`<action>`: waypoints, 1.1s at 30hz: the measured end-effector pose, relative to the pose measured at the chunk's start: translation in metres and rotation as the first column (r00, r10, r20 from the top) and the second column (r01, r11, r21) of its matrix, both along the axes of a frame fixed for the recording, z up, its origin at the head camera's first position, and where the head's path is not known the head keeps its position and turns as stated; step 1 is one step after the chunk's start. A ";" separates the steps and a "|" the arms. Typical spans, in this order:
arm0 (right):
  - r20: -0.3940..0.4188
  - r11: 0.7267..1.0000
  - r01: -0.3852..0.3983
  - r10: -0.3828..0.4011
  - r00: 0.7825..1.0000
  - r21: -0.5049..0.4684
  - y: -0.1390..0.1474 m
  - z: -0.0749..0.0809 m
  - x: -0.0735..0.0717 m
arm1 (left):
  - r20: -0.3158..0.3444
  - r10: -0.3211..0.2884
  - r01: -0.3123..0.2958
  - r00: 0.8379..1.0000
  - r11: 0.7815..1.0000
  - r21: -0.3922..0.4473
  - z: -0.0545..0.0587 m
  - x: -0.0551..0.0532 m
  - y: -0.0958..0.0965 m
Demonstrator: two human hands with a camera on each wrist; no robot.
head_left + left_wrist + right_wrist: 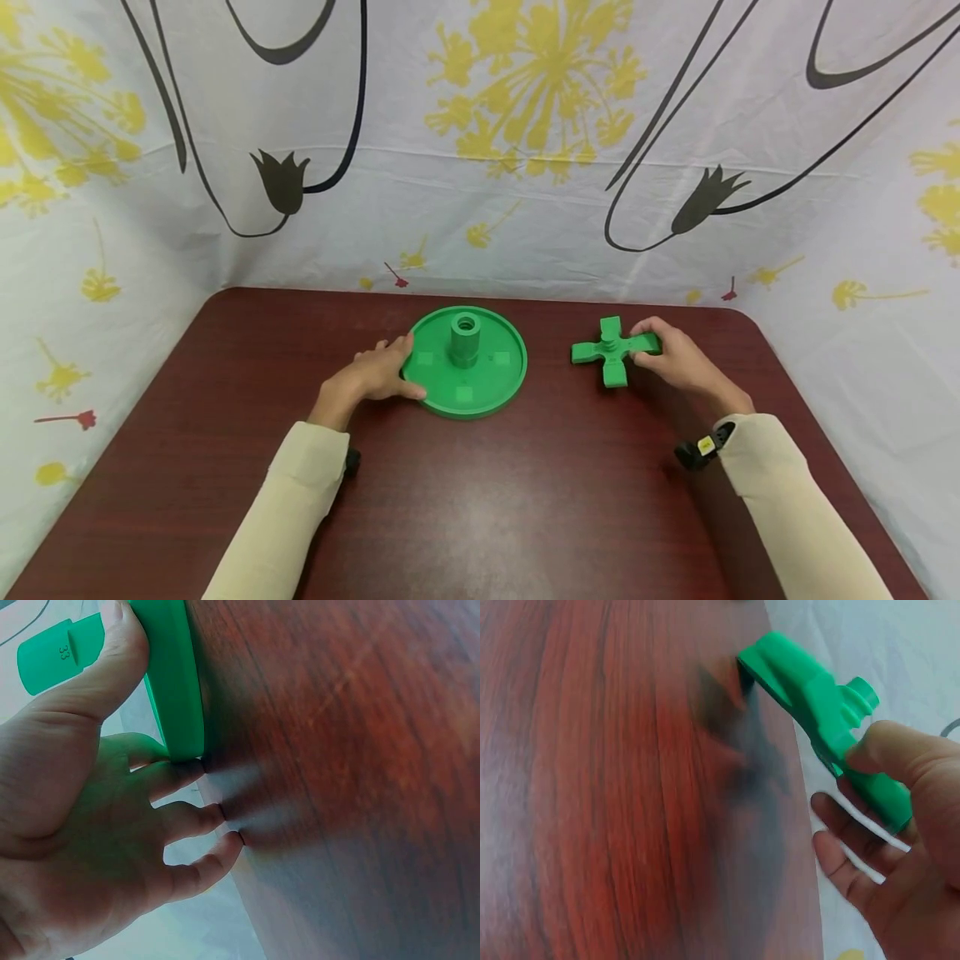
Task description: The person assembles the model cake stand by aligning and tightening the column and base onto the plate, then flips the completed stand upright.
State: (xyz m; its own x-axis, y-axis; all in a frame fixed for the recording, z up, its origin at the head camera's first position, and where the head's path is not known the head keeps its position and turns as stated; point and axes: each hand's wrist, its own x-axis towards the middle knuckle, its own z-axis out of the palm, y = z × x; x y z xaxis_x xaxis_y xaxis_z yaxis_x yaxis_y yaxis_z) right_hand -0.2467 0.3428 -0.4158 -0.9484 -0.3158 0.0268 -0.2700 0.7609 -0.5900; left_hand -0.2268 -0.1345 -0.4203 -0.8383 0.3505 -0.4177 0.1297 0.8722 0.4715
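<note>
My left hand (377,372) grips the left edge of a round green base (442,400), which lies flat on the table. The base has a raised rim and an upright hollow post (465,337) with a threaded-looking opening at its centre. In the left wrist view the thumb (120,656) lies against the base's side, while the other fingertips reach the tabletop. To the right, my right hand (678,358) pinches one arm of a green four-armed cross piece (613,367). A short ridged stub (861,697) stands up from the middle of the cross, and its shadow falls on the table.
The dark red-brown table (510,508) has rounded far corners. White cloth (480,225) printed with flowers hangs behind it and along both sides. A black wrist device (705,447) with a yellow tag sits at the right cuff.
</note>
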 end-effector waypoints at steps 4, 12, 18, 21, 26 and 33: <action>-0.025 0.994 -0.003 0.000 1.000 -0.108 -0.005 -0.001 0.000 | 0.002 0.003 -0.003 1.000 1.000 0.007 -0.001 0.000 0.000; -0.083 0.969 0.045 -0.067 0.994 -0.242 -0.023 -0.001 -0.002 | -0.006 0.008 -0.008 1.000 1.000 0.010 -0.003 0.000 0.000; -0.137 0.931 0.052 -0.108 0.985 -0.362 -0.039 -0.005 -0.009 | -0.004 0.009 -0.009 1.000 1.000 0.006 -0.002 0.001 0.001; -0.121 0.912 0.072 -0.132 0.984 -0.404 -0.048 -0.003 -0.008 | -0.004 0.006 -0.006 1.000 1.000 0.003 -0.002 0.000 0.001; -0.032 0.852 0.139 -0.180 0.983 -0.505 -0.068 0.004 -0.006 | -0.001 0.005 -0.005 1.000 1.000 -0.012 -0.002 -0.001 0.001; 0.022 0.800 0.143 -0.160 0.987 -0.582 -0.097 0.008 -0.006 | -0.001 0.007 -0.007 1.000 1.000 -0.011 -0.003 -0.001 -0.001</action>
